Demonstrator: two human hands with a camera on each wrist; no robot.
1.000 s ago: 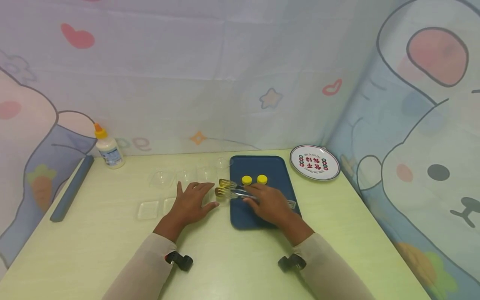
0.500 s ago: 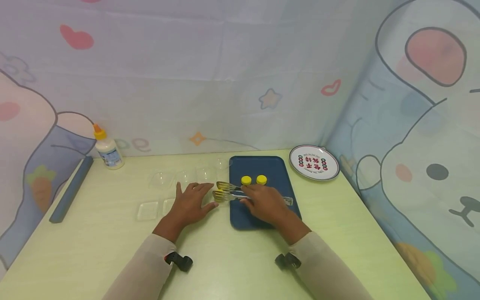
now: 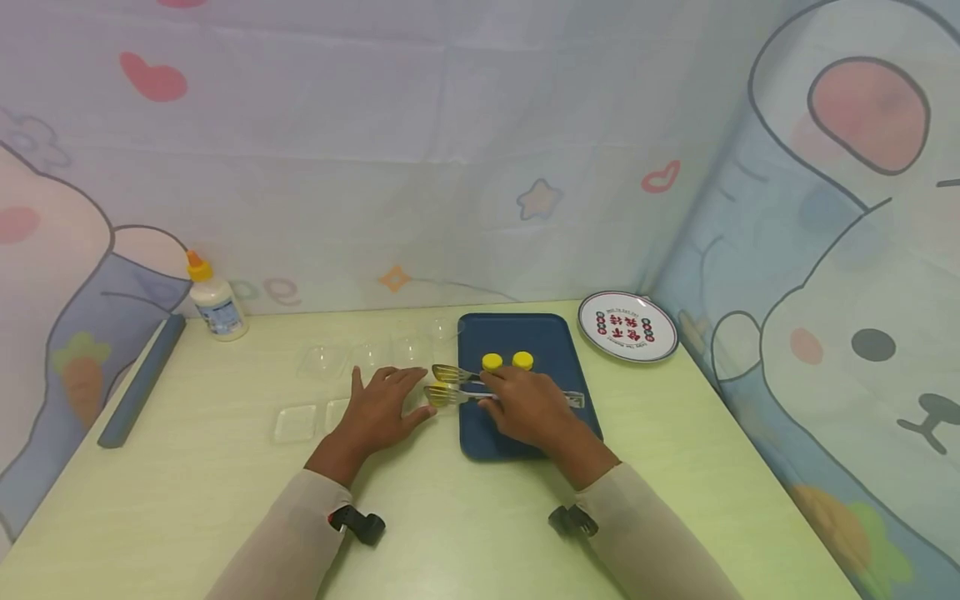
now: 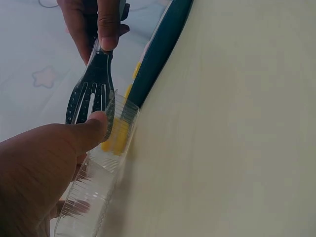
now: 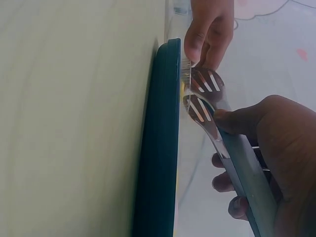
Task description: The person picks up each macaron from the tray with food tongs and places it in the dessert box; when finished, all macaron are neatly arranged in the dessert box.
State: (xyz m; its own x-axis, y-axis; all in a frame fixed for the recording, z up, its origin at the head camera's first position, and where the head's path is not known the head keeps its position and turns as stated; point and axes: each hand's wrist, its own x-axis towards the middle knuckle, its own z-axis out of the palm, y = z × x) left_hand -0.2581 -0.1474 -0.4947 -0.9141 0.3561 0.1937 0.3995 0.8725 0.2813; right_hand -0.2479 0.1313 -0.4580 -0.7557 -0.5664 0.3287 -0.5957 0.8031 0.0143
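Note:
My right hand (image 3: pixel 528 407) holds metal tongs (image 3: pixel 448 395) over the blue tray (image 3: pixel 480 443). Their slotted ends reach past the tray's left edge, slightly apart. Between and below them, a small yellow round piece (image 4: pixel 120 140) sits in a clear plastic box (image 4: pixel 86 200), in the left wrist view. My left hand (image 3: pixel 380 408) holds that box, thumb on the near wall and other fingers showing through behind. In the right wrist view, fingers and thumb curl round the tongs' grey grip (image 5: pixel 247 173). Two more yellow rounds (image 3: pixel 492 362) lie on the tray.
Clear domed lids (image 3: pixel 324 360) stand in a row behind my left hand. More clear bases (image 3: pixel 296 423) lie left of it. A glue bottle (image 3: pixel 217 310) and blue-grey roll (image 3: pixel 142 383) are at far left. A white plate (image 3: pixel 628 327) stands behind the tray at right.
The tongs have shifted slightly left, and their slotted ends have spread a little around the yellow piece. My right hand has moved slightly left with them. My left hand stays in place.

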